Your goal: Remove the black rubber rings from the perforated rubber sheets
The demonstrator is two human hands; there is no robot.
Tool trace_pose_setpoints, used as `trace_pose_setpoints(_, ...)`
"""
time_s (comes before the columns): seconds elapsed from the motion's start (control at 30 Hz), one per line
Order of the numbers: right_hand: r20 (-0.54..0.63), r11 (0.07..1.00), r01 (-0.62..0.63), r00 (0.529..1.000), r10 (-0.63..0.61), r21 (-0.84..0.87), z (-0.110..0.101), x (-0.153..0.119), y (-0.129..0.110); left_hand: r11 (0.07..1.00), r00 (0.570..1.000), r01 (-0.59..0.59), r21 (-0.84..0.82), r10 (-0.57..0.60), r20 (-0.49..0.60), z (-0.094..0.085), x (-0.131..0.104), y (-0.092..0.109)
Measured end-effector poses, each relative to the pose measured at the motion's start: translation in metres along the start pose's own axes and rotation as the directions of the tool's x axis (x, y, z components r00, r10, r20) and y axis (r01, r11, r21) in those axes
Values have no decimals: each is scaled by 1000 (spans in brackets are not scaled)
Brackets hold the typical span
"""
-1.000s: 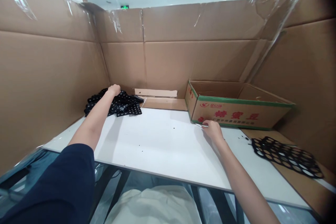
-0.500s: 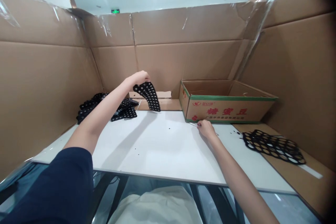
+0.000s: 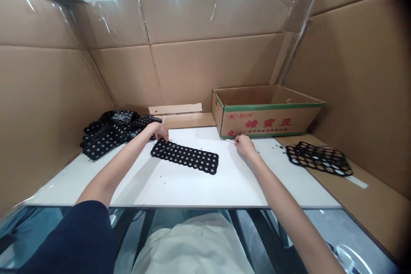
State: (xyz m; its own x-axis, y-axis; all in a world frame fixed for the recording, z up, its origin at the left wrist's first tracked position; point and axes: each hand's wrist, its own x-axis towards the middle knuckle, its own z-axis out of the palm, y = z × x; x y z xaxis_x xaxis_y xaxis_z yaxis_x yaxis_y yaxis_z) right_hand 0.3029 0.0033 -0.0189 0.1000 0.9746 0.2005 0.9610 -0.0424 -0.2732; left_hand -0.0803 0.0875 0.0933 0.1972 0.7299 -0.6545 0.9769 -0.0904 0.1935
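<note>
Head view, only cam. Person seated at white tabletop [image 3: 192, 184], walled in on three sides by cardboard panels [image 3: 199, 68] w/ clear tape at the seams.

Left hand [image 3: 159, 131]: fingers pinched together on the far-left end of a black strip [image 3: 185, 156] dotted w/ pale holes. Strip lies flat on the tabletop, mid-centre, long axis running left-to-right and angled slightly toward the person. Grip at the end only, rest of strip resting on the surface; prob. held so to keep it flat and steady.

Right hand [image 3: 244, 145]: fingers closed on a thin pale tool [image 3: 230, 140], tip pointing left toward the strip; too small to say what kind. Hand rests on the tabletop just in front of the box, apart from the strip.

Pile of the same dotted strips [image 3: 109, 132] at far left, near the left hand, within easy reach. Open cardboard box [image 3: 266, 113], green band and red print, at far right-centre. Black mesh piece [image 3: 319, 158] w/ open holes lies to the right, partly on brown board, well apart from both hands. Small black specks scattered on tabletop near it. Dark sleeve on left arm; light cloth on lap below table edge.
</note>
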Motion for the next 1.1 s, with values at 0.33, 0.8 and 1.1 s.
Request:
trace_pose_setpoints(0.33,-2,969,233,972,-233,84,3,-6,-7,992,997,-67,-108,61,-54,39,7,-47)
trace_pose_setpoints(0.8,279,897,353,863,-422,264,-13,-18,-47,919,881,-359,-164,275,-386,84,12,-25)
trace_pose_setpoints(1.1,120,895,416,892,-436,160,-8,-22,-44,921,743,-384,63,349,-571,50,-93,27)
